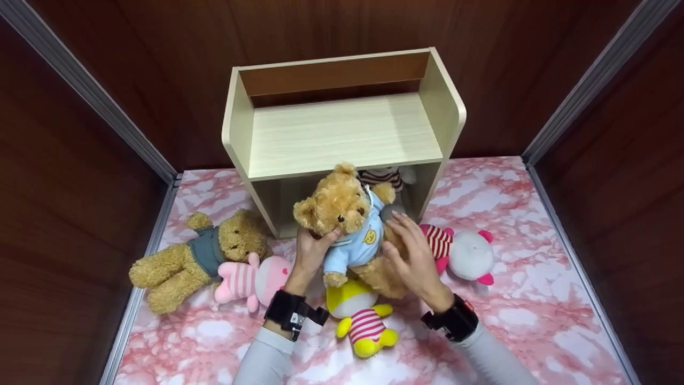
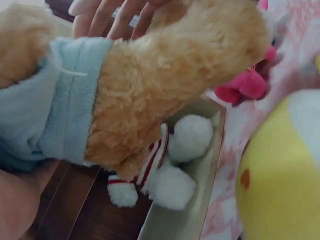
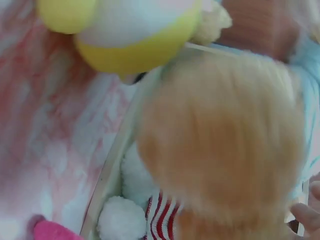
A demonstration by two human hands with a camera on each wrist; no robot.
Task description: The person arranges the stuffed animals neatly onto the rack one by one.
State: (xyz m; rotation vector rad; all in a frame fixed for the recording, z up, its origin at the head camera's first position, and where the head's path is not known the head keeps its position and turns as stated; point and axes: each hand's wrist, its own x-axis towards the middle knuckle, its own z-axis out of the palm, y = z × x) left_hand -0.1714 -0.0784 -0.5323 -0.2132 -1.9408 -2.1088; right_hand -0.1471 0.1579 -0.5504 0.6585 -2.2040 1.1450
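The left forearm (image 1: 267, 357) and right forearm (image 1: 497, 354) reach forward, slanting toward each other. The left hand (image 1: 310, 255) grips, its thumb (image 1: 329, 237) uppermost. The right hand (image 1: 418, 266) holds its fingers (image 1: 410, 229) lightly bent, the thumb spread apart from them.

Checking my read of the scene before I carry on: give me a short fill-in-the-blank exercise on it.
1. The held bear is dressed in light ____.
2. The hand with its thumb at the bear's chin is the person's ____ hand.
3. The yellow toy has pink-and-white ____ on its body.
4. In the shelf unit, a striped toy is in the ____ compartment.

Missing words: blue; left; stripes; lower.
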